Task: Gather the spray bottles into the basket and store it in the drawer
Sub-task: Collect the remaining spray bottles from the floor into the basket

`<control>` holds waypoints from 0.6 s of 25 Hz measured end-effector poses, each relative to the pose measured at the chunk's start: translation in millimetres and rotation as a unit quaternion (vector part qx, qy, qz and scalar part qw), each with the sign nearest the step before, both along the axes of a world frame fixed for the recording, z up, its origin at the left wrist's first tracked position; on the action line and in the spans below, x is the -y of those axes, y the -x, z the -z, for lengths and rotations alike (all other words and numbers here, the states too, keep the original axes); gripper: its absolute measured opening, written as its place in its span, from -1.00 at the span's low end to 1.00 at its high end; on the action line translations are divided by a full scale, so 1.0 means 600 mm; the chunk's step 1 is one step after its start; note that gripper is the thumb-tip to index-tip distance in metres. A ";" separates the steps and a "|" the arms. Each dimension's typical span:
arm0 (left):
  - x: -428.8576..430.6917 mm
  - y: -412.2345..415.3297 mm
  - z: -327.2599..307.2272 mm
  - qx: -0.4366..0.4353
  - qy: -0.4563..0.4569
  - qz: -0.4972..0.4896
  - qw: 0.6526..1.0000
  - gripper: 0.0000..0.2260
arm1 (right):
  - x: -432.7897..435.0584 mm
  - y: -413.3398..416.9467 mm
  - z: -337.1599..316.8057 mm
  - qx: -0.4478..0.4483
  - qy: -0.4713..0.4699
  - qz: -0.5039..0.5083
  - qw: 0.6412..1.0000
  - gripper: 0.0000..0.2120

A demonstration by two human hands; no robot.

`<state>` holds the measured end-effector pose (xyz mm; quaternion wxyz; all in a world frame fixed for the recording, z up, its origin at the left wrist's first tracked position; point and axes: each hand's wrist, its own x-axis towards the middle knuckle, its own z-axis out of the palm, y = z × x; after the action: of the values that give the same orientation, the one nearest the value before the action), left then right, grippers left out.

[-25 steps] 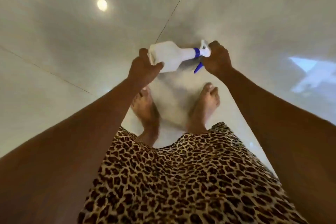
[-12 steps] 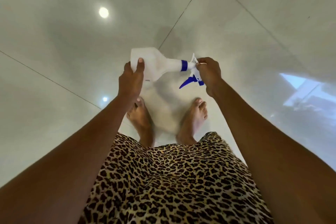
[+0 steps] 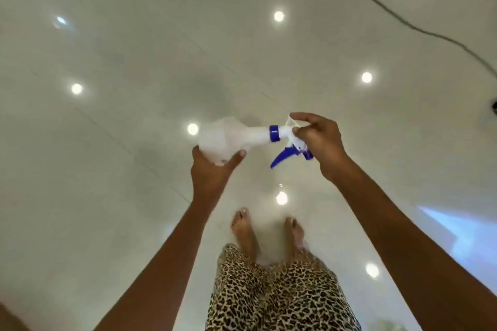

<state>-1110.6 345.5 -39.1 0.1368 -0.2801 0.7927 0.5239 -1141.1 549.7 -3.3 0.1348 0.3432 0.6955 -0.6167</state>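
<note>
A white spray bottle (image 3: pixel 234 135) with a blue collar and blue trigger lies sideways in the air above the floor, held between both hands. My left hand (image 3: pixel 212 169) cups the bottle's base from below. My right hand (image 3: pixel 320 142) pinches the white spray head, the blue trigger pointing down beside it. No basket or drawer is in view.
A glossy white tiled floor (image 3: pixel 121 88) reflects several ceiling lights. A dark cable (image 3: pixel 403 21) runs across the floor at the upper right. My bare feet (image 3: pixel 269 236) and a leopard-print garment (image 3: pixel 277 295) are below the hands.
The view has tilted forward, so more floor shows ahead and the cable has come into sight. Both hands keep hold of the bottle, now held farther out from my body.
</note>
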 end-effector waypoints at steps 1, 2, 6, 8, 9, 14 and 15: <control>0.010 -0.006 -0.042 -0.019 0.008 -0.008 1.000 -0.22 | 0.011 -0.004 -0.046 -0.012 0.021 0.009 1.000 -0.72; 0.019 -0.016 -0.079 -0.029 0.016 -0.027 0.999 -0.23 | 0.022 -0.008 -0.091 -0.014 0.045 0.017 0.999 -0.75; 0.067 -0.101 -0.241 -0.064 -0.012 -0.138 0.988 -0.40 | 0.086 -0.040 -0.284 -0.086 0.128 -0.074 0.985 -0.80; 0.089 -0.161 -0.299 -0.081 -0.054 -0.178 0.979 -0.41 | 0.121 -0.069 -0.357 -0.147 0.139 -0.176 0.963 -0.73; 0.098 -0.188 -0.322 -0.089 -0.076 -0.191 0.975 -0.39 | 0.135 -0.085 -0.386 -0.173 0.144 -0.222 0.949 -0.70; 0.162 -0.353 -0.412 -0.134 -0.138 -0.274 0.942 -0.38 | 0.232 -0.190 -0.499 -0.239 0.189 -0.410 0.860 -0.57; 0.180 -0.387 -0.423 -0.138 -0.142 -0.298 0.934 -0.40 | 0.262 -0.215 -0.516 -0.250 0.176 -0.442 0.843 -0.55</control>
<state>-878.7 237.5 214.4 -0.0982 -0.4062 0.6009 0.6814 -1012.1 392.2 306.0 0.2729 -0.1956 0.6634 -0.6687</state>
